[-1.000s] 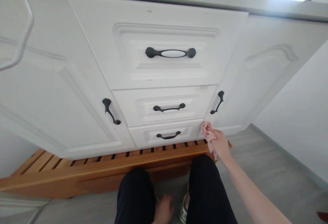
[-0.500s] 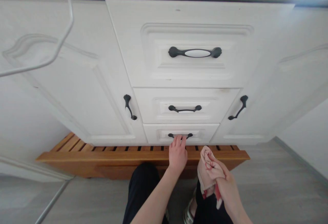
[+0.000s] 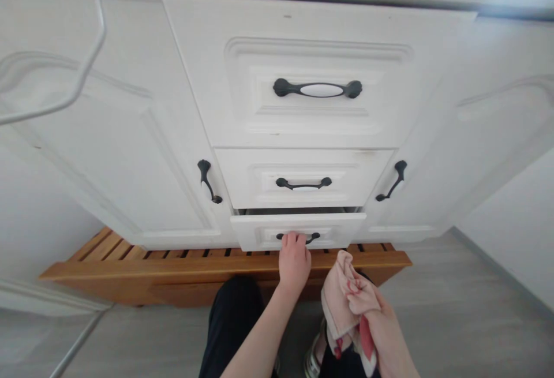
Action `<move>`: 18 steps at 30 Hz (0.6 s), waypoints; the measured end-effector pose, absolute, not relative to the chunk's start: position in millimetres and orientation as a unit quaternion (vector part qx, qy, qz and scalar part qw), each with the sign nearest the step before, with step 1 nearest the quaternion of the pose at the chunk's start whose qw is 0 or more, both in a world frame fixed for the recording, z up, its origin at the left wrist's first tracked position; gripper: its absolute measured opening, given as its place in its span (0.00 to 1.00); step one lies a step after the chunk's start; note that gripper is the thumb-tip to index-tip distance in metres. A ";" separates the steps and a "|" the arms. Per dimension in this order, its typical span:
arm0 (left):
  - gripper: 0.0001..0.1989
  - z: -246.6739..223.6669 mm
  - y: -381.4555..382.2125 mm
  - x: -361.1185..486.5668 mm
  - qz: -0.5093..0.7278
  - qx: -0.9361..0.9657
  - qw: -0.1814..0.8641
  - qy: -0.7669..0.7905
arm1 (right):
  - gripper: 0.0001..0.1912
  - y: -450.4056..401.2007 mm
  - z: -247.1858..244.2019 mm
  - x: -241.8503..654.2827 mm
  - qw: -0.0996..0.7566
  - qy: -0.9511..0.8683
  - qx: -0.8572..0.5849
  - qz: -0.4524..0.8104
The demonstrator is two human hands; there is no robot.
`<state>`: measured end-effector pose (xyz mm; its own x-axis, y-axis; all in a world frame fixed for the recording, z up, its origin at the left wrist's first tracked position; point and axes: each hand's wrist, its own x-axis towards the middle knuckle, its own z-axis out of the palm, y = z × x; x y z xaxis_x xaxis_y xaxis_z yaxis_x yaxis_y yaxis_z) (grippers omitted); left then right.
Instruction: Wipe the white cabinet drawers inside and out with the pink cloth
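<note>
Three white drawers are stacked in the cabinet's middle. The bottom drawer (image 3: 255,232) stands slightly pulled out, with a dark gap above its front. My left hand (image 3: 295,262) has its fingers hooked over the black handle (image 3: 314,238) of that drawer. To the right and lower, my right hand (image 3: 387,326) is closed on a pink cloth (image 3: 341,300) with red marks, which hangs down in folds. The middle drawer (image 3: 242,179) and the top drawer (image 3: 242,118) are closed.
Cabinet doors with black handles flank the drawers on the left (image 3: 130,176) and right (image 3: 437,182). A slatted wooden platform (image 3: 138,271) lies beneath, close to my knees. A white cable (image 3: 89,60) hangs at the upper left. Grey floor (image 3: 450,309) shows at the lower right.
The bottom drawer has come out a little toward me, with my left hand on its handle. The cloth in my right hand has shifted slightly left and hangs more spread out.
</note>
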<state>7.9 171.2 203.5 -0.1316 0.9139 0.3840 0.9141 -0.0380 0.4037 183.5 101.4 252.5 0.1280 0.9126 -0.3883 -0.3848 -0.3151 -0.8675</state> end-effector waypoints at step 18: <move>0.19 184.4 64.0 16.1 -0.385 -0.680 -0.085 -0.618 | 0.23 84.5 274.1 193.8 0.540 -0.359 -0.526 0.550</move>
